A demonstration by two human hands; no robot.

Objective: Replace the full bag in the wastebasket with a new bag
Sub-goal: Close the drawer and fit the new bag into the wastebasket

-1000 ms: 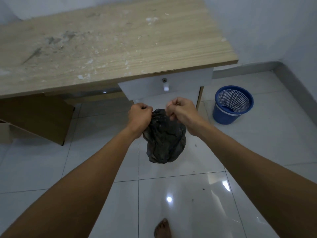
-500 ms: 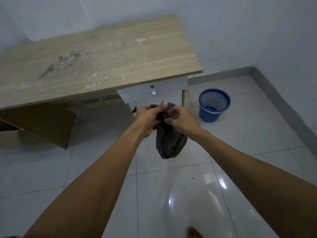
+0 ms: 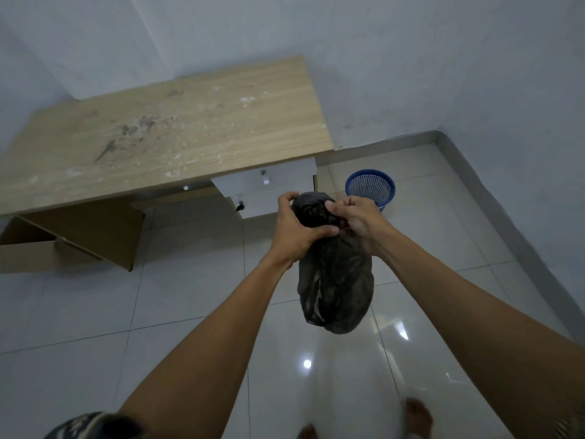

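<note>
A full black plastic bag (image 3: 337, 280) hangs in the air in front of me, above the floor. My left hand (image 3: 292, 228) grips its gathered neck, thumb across the front. My right hand (image 3: 356, 217) pinches the top of the bag from the right side. The blue mesh wastebasket (image 3: 370, 188) stands on the floor beyond my hands, beside the desk's right end, with no bag visible in it.
A wooden desk (image 3: 164, 137) with a stained top stands against the wall at left, a white drawer (image 3: 266, 182) under its right end. White glossy floor tiles (image 3: 158, 296) stretch around me. The wall corner lies at right. My bare feet show at the bottom edge.
The view has drawn back and up, so desk and wastebasket look smaller. My hands have shifted on the bag's neck, the left thumb now lying across it.
</note>
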